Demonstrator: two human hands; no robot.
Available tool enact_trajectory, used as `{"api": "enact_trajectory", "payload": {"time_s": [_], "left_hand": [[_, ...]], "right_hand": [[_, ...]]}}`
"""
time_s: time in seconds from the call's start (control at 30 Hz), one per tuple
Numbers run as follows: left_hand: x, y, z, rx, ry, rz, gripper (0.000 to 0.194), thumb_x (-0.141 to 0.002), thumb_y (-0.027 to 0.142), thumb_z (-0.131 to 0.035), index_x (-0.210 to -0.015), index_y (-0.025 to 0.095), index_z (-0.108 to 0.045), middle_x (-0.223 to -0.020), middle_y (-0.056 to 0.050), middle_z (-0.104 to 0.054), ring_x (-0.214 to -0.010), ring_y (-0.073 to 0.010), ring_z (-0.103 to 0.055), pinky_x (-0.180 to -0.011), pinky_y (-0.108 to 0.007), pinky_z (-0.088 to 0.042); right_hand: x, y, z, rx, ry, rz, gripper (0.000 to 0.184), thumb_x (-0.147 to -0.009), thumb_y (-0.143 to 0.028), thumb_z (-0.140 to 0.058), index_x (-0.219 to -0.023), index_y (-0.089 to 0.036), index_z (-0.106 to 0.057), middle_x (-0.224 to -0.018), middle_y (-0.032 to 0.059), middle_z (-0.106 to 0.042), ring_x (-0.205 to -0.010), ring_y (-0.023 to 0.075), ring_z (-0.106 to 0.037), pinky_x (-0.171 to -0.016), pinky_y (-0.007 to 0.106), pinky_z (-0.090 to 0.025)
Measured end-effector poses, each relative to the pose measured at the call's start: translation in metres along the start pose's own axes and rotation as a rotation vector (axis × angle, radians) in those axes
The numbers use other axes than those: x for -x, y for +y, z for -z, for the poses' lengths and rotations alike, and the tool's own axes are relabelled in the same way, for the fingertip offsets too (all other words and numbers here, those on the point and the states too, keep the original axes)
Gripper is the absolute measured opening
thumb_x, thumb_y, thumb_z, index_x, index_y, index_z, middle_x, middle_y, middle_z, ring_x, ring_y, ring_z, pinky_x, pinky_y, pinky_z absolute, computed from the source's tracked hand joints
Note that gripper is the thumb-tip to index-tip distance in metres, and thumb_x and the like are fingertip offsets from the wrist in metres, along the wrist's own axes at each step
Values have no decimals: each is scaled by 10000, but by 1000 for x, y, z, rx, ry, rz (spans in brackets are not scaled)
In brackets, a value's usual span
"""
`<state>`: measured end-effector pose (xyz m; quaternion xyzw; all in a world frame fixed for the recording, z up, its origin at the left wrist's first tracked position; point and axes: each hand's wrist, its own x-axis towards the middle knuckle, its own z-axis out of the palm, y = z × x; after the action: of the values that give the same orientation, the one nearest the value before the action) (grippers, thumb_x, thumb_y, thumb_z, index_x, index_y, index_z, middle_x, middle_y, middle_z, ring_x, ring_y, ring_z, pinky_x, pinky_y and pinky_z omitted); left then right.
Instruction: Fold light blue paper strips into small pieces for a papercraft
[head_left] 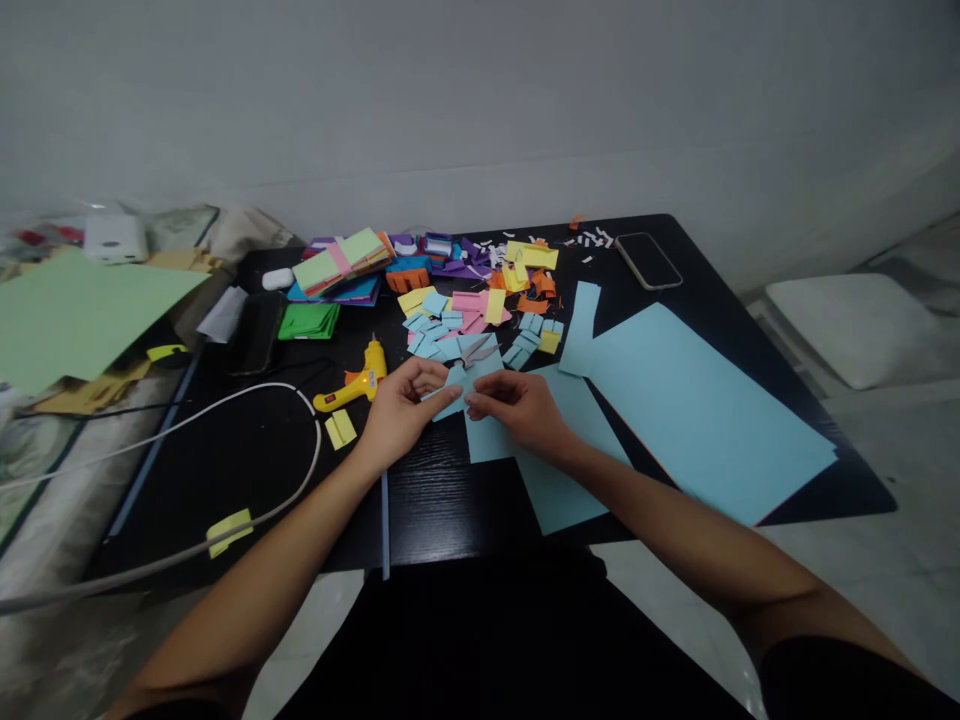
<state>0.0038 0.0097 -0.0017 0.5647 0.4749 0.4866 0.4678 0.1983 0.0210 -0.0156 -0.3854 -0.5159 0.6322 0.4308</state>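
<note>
Just above the table's middle, my left hand (405, 405) pinches a small piece of light blue paper (454, 380) between thumb and fingers. My right hand (521, 405) is closed at the right edge of that same piece, its thumb and index finger together. Behind my fingertips lie scissors (478, 353) with their blades apart. Beneath my hands rests a blue paper strip (486, 440), overlapping a larger blue sheet (570, 495). Small folded blue pieces (426, 338) are heaped just beyond my left hand.
A yellow glue gun (364, 382) lies left of my left hand. Large blue sheets (697, 410) and a phone (649, 262) are on the right. Colored paper stacks (345, 262) and scraps line the back. A white cable (311, 470) loops across the left side.
</note>
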Motion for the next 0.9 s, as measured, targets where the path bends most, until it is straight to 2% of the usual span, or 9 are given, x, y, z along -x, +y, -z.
{"api": "enact_trajectory", "payload": {"time_s": [0.1,0.27,0.47,0.6,0.73,0.9], "left_hand": [[1,0,-1,6,-4,3,236,-793,284,-821,-927,209,-642,-715,24,-652,-677,-129,-628,-671,-286,-539],[4,0,-3,42,-86,24,384,-771,309,-846,-1064,212,-618,-854,-12,-715,-774,-170,-692,-695,-305,-569],[3,-2,0,41,-90,41,382,-784,271,-830,-1085,211,-602,-747,33,-672,-695,-159,-687,-697,-303,-552],[2,-2,3,26,-73,60,413,-776,269,-833,-1110,208,-599,-710,54,-651,-669,-160,-693,-703,-306,-552],[2,-2,2,28,-92,63,415,-771,263,-835,-1109,216,-598,-682,62,-630,-648,-162,-685,-676,-303,-550],[3,-1,2,2,-103,83,436,-769,262,-849,-1135,214,-616,-718,36,-681,-674,-173,-703,-669,-304,-545]], "right_hand": [[0,0,0,-8,12,2,367,-689,-484,-909,-836,-199,-730,-725,6,-755,-662,176,-750,-727,357,-664],[0,2,0,-39,46,-2,389,-680,-480,-921,-847,-185,-731,-742,16,-755,-647,173,-748,-718,356,-662],[-1,3,-1,-54,30,-2,426,-679,-523,-913,-872,-185,-742,-760,19,-763,-689,192,-764,-767,392,-677],[-2,4,-1,-55,-3,7,435,-734,-556,-864,-939,-187,-757,-802,30,-773,-752,208,-779,-801,404,-676],[0,5,1,33,5,42,425,-755,-518,-861,-1003,-188,-758,-863,49,-787,-772,202,-773,-792,378,-659],[1,2,2,209,-1,80,336,-765,-493,-852,-879,-197,-742,-796,34,-765,-742,190,-743,-737,330,-612]]}}
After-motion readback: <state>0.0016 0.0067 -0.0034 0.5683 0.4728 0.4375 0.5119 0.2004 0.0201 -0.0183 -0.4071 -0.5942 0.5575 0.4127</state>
